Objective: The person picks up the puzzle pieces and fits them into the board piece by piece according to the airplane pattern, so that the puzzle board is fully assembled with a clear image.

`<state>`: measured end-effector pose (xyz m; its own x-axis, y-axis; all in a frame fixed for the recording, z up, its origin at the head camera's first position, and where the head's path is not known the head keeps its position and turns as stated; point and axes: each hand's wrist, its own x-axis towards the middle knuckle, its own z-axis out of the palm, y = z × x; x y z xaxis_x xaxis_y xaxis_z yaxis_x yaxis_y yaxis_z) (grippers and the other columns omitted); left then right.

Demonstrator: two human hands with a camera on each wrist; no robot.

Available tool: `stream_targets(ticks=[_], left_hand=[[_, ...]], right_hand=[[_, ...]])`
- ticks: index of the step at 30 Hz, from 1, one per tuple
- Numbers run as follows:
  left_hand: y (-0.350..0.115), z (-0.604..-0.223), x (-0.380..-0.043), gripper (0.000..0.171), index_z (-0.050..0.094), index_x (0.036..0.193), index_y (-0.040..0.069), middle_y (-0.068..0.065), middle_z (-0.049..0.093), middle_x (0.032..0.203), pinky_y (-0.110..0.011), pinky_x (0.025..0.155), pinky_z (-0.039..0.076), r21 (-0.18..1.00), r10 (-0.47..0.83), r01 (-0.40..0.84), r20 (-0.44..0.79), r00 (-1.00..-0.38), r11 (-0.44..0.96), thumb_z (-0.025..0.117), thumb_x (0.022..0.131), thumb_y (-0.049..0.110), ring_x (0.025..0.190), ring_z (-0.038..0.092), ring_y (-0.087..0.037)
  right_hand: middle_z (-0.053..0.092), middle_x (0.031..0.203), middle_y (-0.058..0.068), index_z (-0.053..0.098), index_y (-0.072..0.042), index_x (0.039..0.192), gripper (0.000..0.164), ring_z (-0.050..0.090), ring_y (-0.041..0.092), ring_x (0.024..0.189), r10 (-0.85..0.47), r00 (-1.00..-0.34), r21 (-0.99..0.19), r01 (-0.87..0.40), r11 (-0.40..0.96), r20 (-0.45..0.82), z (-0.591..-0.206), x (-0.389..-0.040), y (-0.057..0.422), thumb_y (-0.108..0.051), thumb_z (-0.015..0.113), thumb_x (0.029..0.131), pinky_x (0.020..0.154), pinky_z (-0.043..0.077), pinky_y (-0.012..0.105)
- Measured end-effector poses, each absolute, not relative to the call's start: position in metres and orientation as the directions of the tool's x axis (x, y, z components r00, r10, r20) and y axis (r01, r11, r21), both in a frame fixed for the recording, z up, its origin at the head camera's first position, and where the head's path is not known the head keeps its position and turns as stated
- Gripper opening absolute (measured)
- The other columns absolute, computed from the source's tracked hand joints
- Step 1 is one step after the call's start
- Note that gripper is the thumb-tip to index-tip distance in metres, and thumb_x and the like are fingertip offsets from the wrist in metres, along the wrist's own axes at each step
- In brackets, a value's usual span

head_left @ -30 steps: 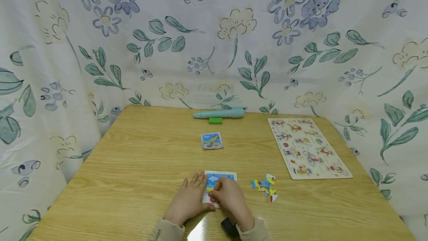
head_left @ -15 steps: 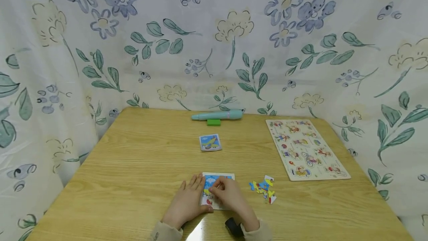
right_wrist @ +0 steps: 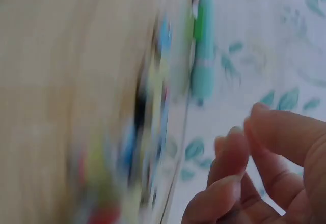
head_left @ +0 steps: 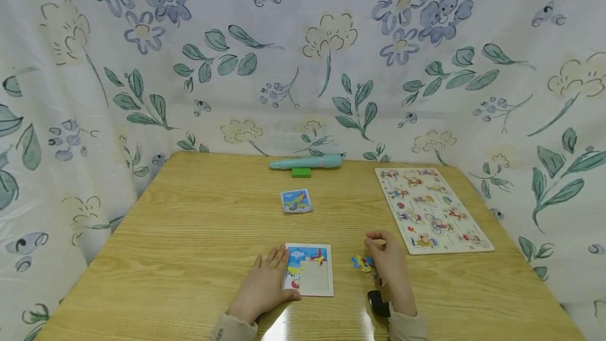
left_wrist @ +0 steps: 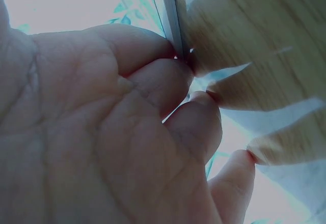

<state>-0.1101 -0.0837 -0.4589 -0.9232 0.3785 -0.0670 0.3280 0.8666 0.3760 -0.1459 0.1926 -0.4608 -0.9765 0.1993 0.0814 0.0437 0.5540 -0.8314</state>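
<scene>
A square jigsaw tray (head_left: 316, 279) lies before me. Picture pieces line its top and left side; bare board shows at lower right. My left hand (head_left: 262, 286) rests along its left edge, fingers extended and thumb at the lower corner. In the left wrist view the left hand's fingertips (left_wrist: 201, 99) touch the tabletop. My right hand (head_left: 392, 270) hovers at the loose jigsaw pieces (head_left: 362, 263), hiding some of them. Its fingers are bent loosely, and the right wrist view shows nothing between thumb and fingertips. The pieces are blurred there.
A small airplane picture card (head_left: 296, 201) lies beyond the tray. Farther back are a teal pen-shaped object (head_left: 305, 162) and a green block (head_left: 301, 172). A large figure puzzle board (head_left: 433, 212) lies at right. Floral cloth (head_left: 303, 67) hangs behind the table.
My right hand has left the jigsaw tray and moved right to the loose pieces, uncovering the tray's inside. The left hand stays at the tray's edge.
</scene>
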Motion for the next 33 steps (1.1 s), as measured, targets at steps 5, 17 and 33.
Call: stream_targets(ticks=[5, 17, 33], left_hand=[[-0.084, -0.46, -0.111, 0.101, 0.037, 0.145, -0.005, -0.022, 0.033, 0.155, -0.064, 0.113, 0.026, 0.361, 0.378, 0.332, -0.062, -0.924, 0.871, 0.075, 0.074, 0.055, 0.143, 0.032, -0.04], [-0.084, -0.461, -0.111, 0.101, 0.036, 0.146, -0.005, -0.022, 0.032, 0.155, -0.064, 0.114, 0.026, 0.352, 0.381, 0.334, -0.071, -0.922, 0.874, 0.074, 0.074, 0.055, 0.144, 0.031, -0.04], [-0.086, -0.462, -0.111, 0.1, 0.036, 0.146, -0.005, -0.022, 0.03, 0.156, -0.064, 0.114, 0.025, 0.366, 0.378, 0.323, -0.089, -0.921, 0.873, 0.073, 0.075, 0.055, 0.144, 0.029, -0.04]], right_hand=[[0.069, 0.109, 0.021, 0.064, -0.001, 0.111, 0.021, 0.067, 0.021, 0.08, 0.218, -0.974, -0.802, 0.089, 0.591, 0.053, -0.463, -0.142, 0.217, -0.011, 0.062, 0.093, 0.058, 0.048, 0.021], [0.067, 0.115, 0.023, 0.063, 0.003, 0.117, 0.035, 0.06, 0.019, 0.082, 0.047, -0.999, -0.734, 0.027, 0.679, 0.007, -0.461, -0.139, 0.223, 0.005, 0.066, 0.081, 0.068, 0.048, 0.028], [0.056, 0.09, 0.008, 0.065, 0.001, 0.115, 0.031, 0.045, 0.015, 0.075, -0.019, -0.998, -0.758, 0.033, 0.651, -0.06, -0.459, -0.135, 0.223, 0.003, 0.066, 0.083, 0.062, 0.038, 0.021]])
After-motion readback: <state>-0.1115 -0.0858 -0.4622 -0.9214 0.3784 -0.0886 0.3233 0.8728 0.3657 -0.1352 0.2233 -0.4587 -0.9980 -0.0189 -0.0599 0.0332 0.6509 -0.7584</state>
